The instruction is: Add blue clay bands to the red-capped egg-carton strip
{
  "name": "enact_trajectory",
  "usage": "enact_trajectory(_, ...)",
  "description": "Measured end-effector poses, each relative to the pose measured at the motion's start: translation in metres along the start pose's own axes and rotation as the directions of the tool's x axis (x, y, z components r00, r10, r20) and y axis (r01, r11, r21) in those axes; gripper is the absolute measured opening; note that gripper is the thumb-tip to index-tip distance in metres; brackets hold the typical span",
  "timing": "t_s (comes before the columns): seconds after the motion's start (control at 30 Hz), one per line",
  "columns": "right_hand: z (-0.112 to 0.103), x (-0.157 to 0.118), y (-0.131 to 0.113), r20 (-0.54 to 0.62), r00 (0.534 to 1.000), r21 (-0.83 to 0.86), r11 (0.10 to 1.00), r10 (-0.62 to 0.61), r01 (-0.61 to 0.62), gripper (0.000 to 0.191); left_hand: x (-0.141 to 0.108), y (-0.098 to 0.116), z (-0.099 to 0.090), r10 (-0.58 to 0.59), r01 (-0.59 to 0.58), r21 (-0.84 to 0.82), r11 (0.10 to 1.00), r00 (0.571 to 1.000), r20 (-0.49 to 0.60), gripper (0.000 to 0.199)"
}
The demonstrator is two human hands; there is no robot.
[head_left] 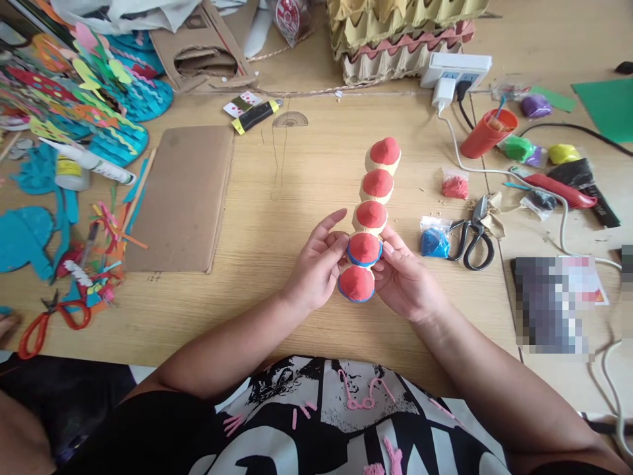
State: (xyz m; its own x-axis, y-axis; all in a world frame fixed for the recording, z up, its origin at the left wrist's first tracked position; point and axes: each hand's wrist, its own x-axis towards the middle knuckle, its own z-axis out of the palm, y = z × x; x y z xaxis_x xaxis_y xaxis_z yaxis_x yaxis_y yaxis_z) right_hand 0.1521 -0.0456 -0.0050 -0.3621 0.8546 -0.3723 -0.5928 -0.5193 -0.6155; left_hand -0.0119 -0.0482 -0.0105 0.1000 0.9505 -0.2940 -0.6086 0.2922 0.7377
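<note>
A strip of egg carton cups (372,216) in one row is held up over the table, its domes capped with red clay. Blue clay edges the two cups nearest me. My left hand (316,267) pinches the strip's left side at the second cup from my end, index finger stretched upward. On the opposite side, my right hand (408,274) grips the same cup, thumb on its blue rim. Right of the hands lie a bag of blue clay (435,243), a bag of red clay (455,185) and black-handled scissors (475,237).
Stacked egg trays (395,39) and a white power strip (459,69) stand at the back. A red cup (488,132) is at right, with cables running past. Flat cardboard (178,198), orange scissors (52,323) and colourful paper crafts (93,92) lie left. Another person's hand (7,323) shows at the left edge.
</note>
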Motion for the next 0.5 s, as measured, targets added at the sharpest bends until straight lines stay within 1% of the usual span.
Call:
enact_trajectory(0.17, 0.002, -0.003, 0.001, -0.045, 0.998, -0.122, 0.992, -0.039, 0.033, 0.051, -0.003, -0.001, 0.0, -0.06, 0.061, -0.03, 0.998, 0.998, 0.025, 0.048)
enact_trajectory(0.23, 0.002, -0.004, 0.003, -0.054, 0.998, -0.132, 0.991, -0.042, 0.035, 0.053, -0.004, -0.001, 0.0, -0.081, 0.082, -0.042, 0.996, 0.996, 0.034, 0.048)
enact_trajectory(0.3, 0.002, -0.004, 0.005, -0.051, 0.998, -0.105, 0.994, -0.044, 0.038, 0.053, -0.005, -0.001, 0.0, -0.102, 0.104, -0.046, 0.994, 0.994, 0.038, 0.049)
enact_trajectory(0.4, 0.001, -0.002, 0.008, -0.045, 0.999, -0.032, 0.999, -0.014, 0.013, 0.046, -0.003, 0.0, -0.004, -0.103, 0.104, -0.031, 0.994, 0.994, 0.036, 0.051)
enact_trajectory(0.47, 0.0, 0.0, 0.009, -0.071, 0.997, -0.009, 1.0, 0.021, -0.022, 0.035, 0.0, 0.0, -0.008, -0.087, 0.087, 0.001, 0.996, 0.996, 0.034, 0.05)
enact_trajectory(0.5, -0.001, 0.001, 0.01, -0.092, 0.995, -0.017, 0.999, 0.029, -0.031, 0.032, 0.002, 0.0, -0.01, -0.079, 0.079, 0.025, 0.997, 0.996, 0.033, 0.048)
